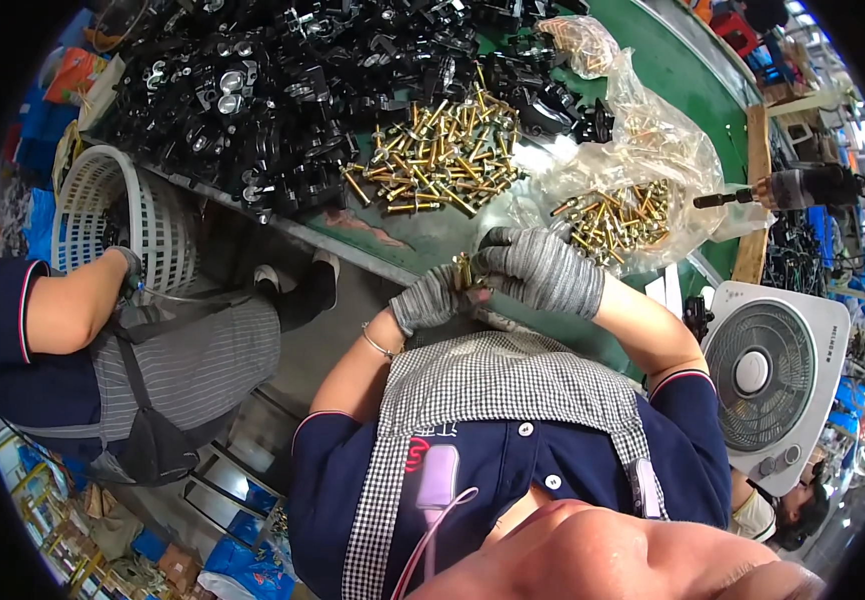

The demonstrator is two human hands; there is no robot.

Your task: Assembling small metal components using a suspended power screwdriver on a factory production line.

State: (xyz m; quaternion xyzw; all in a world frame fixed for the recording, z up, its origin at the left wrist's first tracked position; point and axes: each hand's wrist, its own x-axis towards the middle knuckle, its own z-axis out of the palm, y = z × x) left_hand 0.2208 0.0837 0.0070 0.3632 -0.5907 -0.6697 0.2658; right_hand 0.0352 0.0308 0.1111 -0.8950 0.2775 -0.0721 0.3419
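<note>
A small bunch of shiny gold metal bolts [464, 271] is held in the left hand [431, 298], which is covered by a grey knitted glove. The fingers are curled shut around the bolts. The bunch is kept just over the near edge of the green workbench [408, 240], close to the body.

The right hand [543, 268], also in a grey knitted glove, is laid against the left hand, with its fingertips touching the tops of the bolts. Its fingers are bent, but it cannot be told if anything is pinched between them.

Just beside the right hand, a crumpled clear plastic bag [653, 150] is spread open on the workbench, and many more gold bolts [618, 218] are seen inside it. A loose heap of the same gold bolts [438, 155] is piled near the middle of the workbench. Behind that heap, the far side of the workbench is covered by a big pile of black metal parts [283, 90].

By the left edge of the workbench, a white plastic basket [118, 215] is seen, and a co-worker's gloved hand [129, 268] is held next to it. A white box fan [768, 375] is stood low down by the right end of the workbench.
</note>
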